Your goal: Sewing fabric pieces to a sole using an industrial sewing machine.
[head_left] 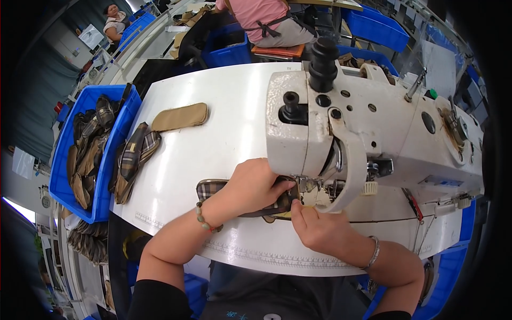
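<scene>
A brown plaid zip pouch (210, 188) lies at the needle area of a white sewing machine (298, 106). My left hand (253, 184) is over the pouch, its fingers bent and gripping the fabric beside the presser foot; it covers much of the plaid. My right hand (322, 229) pinches the pouch's near right edge, just in front of the needle area. The zipper runs along the pouch's far left rim. The exact spot under the needle is partly hidden by the fingers and machine head.
A tan oblong fabric piece (180, 117) and sewn plaid pieces (134, 157) lie on the white table (213, 133). At left stands a blue bin (109, 205) full of similar pieces. A red-handled tool (413, 207) rests right of the needle. Another person (261, 18) sits beyond the table.
</scene>
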A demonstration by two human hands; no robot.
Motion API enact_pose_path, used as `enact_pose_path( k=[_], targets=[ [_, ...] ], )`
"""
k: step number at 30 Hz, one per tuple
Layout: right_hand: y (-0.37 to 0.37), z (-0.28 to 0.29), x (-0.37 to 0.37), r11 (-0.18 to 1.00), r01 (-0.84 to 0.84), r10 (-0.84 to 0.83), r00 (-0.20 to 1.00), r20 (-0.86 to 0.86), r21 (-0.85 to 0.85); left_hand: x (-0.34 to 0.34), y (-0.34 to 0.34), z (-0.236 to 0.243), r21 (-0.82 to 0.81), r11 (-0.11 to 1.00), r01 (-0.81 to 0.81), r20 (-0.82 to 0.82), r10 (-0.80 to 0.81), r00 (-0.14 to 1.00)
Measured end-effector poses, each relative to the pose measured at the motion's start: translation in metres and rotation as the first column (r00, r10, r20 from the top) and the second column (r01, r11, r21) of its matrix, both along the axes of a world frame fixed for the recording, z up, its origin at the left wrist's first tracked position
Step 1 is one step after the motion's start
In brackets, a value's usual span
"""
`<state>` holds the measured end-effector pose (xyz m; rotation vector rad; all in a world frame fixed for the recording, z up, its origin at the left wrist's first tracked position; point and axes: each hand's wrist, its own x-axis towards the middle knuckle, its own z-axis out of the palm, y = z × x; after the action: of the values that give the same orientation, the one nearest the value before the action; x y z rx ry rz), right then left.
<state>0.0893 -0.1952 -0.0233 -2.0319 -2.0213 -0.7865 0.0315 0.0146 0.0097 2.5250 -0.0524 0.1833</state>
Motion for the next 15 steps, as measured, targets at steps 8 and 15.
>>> enact_pose_path(
  k=[8,15],
  targets=[
    [-0.0002,0.0001,0.0054,0.998,0.041,-0.042,0.999,-0.012,-0.047,-0.0006,-0.0089,-0.0036,0.095,0.992,-0.082,0.1,0.073,0.992],
    [0.0019,0.0038,0.0121,1.0,-0.014,0.013,0.999,-0.052,-0.025,-0.0007,-0.0095,-0.003,0.065,0.995,-0.078,0.131,0.069,0.989]
  ],
)
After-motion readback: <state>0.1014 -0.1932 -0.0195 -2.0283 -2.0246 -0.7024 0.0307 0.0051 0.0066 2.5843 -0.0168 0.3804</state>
